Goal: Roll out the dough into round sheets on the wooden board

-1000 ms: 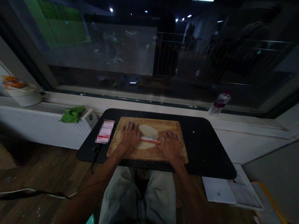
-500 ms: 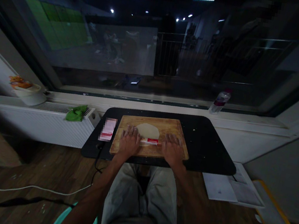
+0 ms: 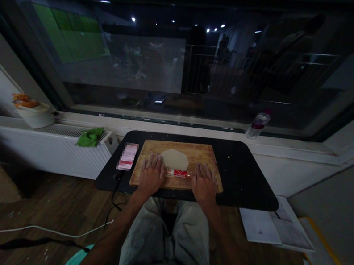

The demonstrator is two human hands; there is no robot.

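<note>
A wooden rolling pin (image 3: pixel 179 173) with a red and white label lies crosswise at the near edge of a flat, rounded sheet of dough (image 3: pixel 174 159). Under both is a wooden cutting board (image 3: pixel 194 149). My left hand (image 3: pixel 153 172) rests palm down over the pin's left end, fingers stretched forward. Over its right end lies my right hand (image 3: pixel 203 182), also flat with fingers extended. Both palms hide the ends of the pin. Pale flour shows on my fingers.
The board lies on a black table (image 3: pixel 247 180) by a window. A pixelated pink item (image 3: pixel 127 157) is left of the board. On the sill stands a bottle (image 3: pixel 258 124); a green cloth (image 3: pixel 90 136) and white bowl (image 3: pixel 37 116) are at left. A teal basin (image 3: pixel 75 262) sits below.
The rolling pin has rolled slightly toward me to the dough's near edge, and its label has turned. Both hands have moved back with it. The view has tilted a little.
</note>
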